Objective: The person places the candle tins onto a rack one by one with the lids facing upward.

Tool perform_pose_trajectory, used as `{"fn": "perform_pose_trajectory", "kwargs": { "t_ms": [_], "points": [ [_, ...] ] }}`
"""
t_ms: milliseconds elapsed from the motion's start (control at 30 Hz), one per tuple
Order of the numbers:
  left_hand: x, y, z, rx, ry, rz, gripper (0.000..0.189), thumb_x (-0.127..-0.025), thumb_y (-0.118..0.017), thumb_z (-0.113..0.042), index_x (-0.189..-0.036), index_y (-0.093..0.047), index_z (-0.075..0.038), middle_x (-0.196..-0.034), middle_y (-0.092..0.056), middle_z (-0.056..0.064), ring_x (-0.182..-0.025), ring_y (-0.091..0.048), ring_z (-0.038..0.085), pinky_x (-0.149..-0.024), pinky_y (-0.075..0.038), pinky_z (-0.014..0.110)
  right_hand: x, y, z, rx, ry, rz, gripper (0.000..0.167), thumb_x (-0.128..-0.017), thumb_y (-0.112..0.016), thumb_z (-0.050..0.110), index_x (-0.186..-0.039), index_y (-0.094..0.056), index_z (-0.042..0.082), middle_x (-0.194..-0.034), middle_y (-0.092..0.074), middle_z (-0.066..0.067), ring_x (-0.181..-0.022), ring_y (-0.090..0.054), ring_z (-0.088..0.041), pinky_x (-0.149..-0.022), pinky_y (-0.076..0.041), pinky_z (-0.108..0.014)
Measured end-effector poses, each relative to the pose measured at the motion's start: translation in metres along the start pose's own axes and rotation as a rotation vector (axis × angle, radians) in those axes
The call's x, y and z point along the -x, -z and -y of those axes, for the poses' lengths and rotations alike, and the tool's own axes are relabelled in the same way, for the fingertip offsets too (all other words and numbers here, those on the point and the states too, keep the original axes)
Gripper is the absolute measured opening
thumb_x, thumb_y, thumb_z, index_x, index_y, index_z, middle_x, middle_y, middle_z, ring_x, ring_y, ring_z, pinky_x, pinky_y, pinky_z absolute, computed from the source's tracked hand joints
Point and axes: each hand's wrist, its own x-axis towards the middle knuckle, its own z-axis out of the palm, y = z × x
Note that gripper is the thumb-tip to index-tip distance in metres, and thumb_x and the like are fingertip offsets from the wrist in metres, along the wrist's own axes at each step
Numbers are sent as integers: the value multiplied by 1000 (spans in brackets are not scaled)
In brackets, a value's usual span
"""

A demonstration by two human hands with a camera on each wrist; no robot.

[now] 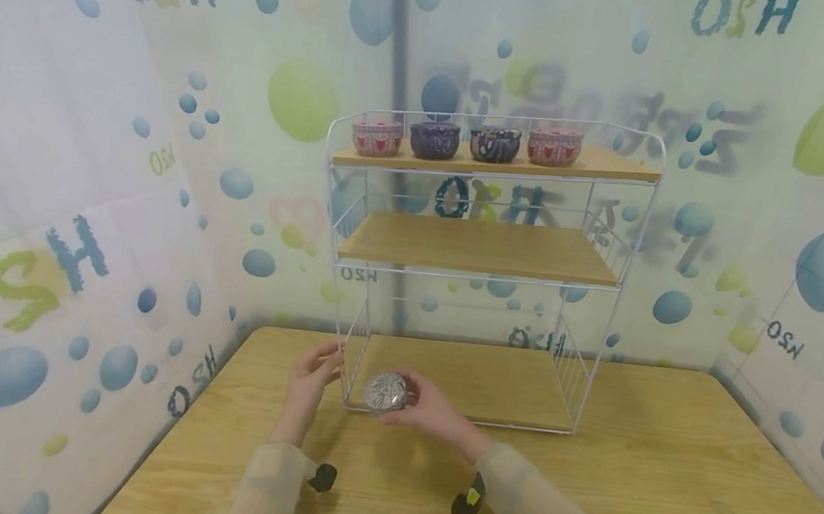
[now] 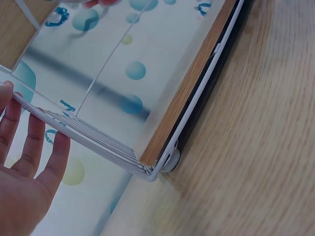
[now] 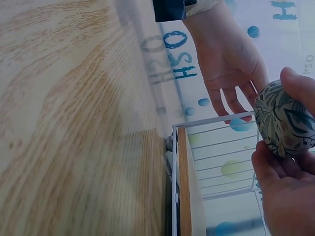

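My right hand [image 1: 429, 410] holds a small round tin [image 1: 386, 392] with a dark leaf pattern on a pale ground. The thumb and fingers grip its sides, in front of the lower left of a white wire shelf rack [image 1: 475, 276]. In the right wrist view the tin [image 3: 285, 119] shows its patterned face. My left hand [image 1: 312, 376] is at the rack's left front post, and in the left wrist view its fingers [image 2: 35, 140] lie behind the white wire with the thumb side across it.
Several rounded patterned tins stand in a row on the top wooden shelf [image 1: 603, 164], among them a red-and-white one [image 1: 377, 138] and a dark blue one [image 1: 435, 140]. Below are a middle shelf [image 1: 481, 246] and a bottom shelf [image 1: 459, 379]. The rack stands on a wooden table [image 1: 661, 467], before a bubble-print curtain [image 1: 306, 45].
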Motion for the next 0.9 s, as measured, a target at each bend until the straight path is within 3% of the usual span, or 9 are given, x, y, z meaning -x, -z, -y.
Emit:
{"fn": "perform_pose_trajectory", "kwargs": {
  "t_ms": [233,433,633,800,900],
  "points": [
    [1,-1,2,-40,-25,10,35,-95,-62,-19,-124,-58,2,-129,-57,13,-116,-52,34,-96,-50,42,6,10,-2,5,15,-23,73,-75,-81,4,-137,-44,-6,-129,-54,-21,-119,-52,-40,-99,-48,-45],
    [1,0,1,-72,-4,0,34,-96,-62,-22,-124,-60,-2,-126,-60,9,-111,-57,25,-96,-51,37,11,17,-3,44,32,-48,72,-73,-82,4,-135,-46,-4,-127,-56,-19,-118,-54,-38,-101,-46,-47],
    [1,1,-2,-77,13,36,34,-99,-58,-15,-128,-56,1,-133,-55,13,-118,-53,31,-99,-48,41,17,25,-4,49,17,-71,76,-72,-83,6,-137,-44,-5,-129,-55,-21,-116,-55,-40,-96,-50,-45],
    [0,2,-2,-85,21,37,33,-98,-58,-13,-127,-56,2,-132,-57,11,-110,-58,17,-97,-50,37,22,33,-4,52,5,-92,77,-72,-84,9,-138,-44,-3,-129,-55,-22,-115,-55,-41,-93,-52,-44],
    [0,2,-3,-85,6,32,34,-97,-60,-16,-127,-57,1,-130,-58,9,-108,-58,16,-95,-51,34,24,39,-2,60,11,-107,78,-72,-84,11,-137,-45,-4,-129,-55,-22,-115,-55,-41,-94,-51,-46]
  ]
}}
